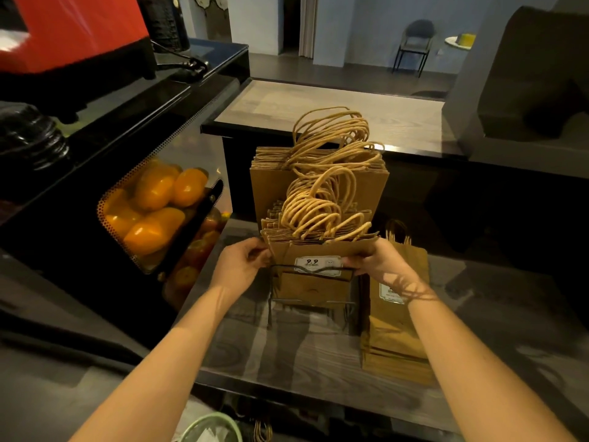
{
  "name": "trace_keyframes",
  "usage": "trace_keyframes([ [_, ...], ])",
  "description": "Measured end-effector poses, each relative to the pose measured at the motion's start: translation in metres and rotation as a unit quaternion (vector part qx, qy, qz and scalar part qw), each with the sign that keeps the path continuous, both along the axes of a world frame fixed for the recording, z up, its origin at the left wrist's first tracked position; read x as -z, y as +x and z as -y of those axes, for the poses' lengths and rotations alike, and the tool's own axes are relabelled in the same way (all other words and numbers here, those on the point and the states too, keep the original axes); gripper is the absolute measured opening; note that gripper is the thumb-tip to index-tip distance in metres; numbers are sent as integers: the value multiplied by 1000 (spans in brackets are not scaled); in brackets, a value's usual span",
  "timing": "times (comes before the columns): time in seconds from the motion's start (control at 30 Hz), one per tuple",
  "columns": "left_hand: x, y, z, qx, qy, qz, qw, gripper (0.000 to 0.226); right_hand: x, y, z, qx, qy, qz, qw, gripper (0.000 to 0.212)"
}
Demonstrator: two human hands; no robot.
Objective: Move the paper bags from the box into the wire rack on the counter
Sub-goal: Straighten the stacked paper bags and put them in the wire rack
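At the counter (pixel 287 352), left hand (pixel 243 266) and right hand (pixel 380 265) pinching paper bags (pixel 307 250) upright in the wire rack (pixel 314 302).

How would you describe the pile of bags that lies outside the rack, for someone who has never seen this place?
Find the wood-grain counter, where a black wire rack stands full of upright paper bags. Just right of the rack, a stack of brown bags lies flat on the counter. Unlike the racked ones, it lies down, handles pointing away from the person.
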State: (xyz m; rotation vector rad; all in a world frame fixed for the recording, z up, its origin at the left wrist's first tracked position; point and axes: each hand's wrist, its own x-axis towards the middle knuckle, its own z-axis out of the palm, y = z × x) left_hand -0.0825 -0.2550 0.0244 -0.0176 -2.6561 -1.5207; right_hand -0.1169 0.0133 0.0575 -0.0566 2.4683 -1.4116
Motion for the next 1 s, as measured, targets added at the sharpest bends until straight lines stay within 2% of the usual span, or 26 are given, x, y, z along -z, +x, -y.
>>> trace_keyframes([
  [0.07,2,0,0,-11,-56,47,997,11,-1,1,0,-2,6,-12,1000,23],
  [0.1,4,1,0,-13,-53,91,994,12,-1,1,0,-1,9,-14,1000,24],
  [0.17,11,4,-3,-4,-18,185,983,20,0,1,0,0,13,-14,1000,25],
  [0.27,17,-1,-10,-14,57,249,967,33,1,2,-1,1,15,-12,1000,23],
  [0.37,17,-6,-16,-54,160,306,937,33,3,2,-1,-3,26,-12,1000,21],
  [0.5,36,-3,-15,-83,209,313,923,39,2,5,-2,-4,20,-24,1000,22],
  [0.63,58,8,-6,-13,236,294,926,44,1,7,-2,22,-6,-30,999,22],
  [0.73,56,8,-7,10,229,313,922,44,-5,10,-2,31,-58,-48,997,25],
  [0.87,50,2,-13,-21,216,327,920,46,-3,13,-3,61,-104,-41,992,27],
  [1.0,50,4,-13,-40,258,273,926,40,-2,13,-5,58,-100,-35,993,23],
])
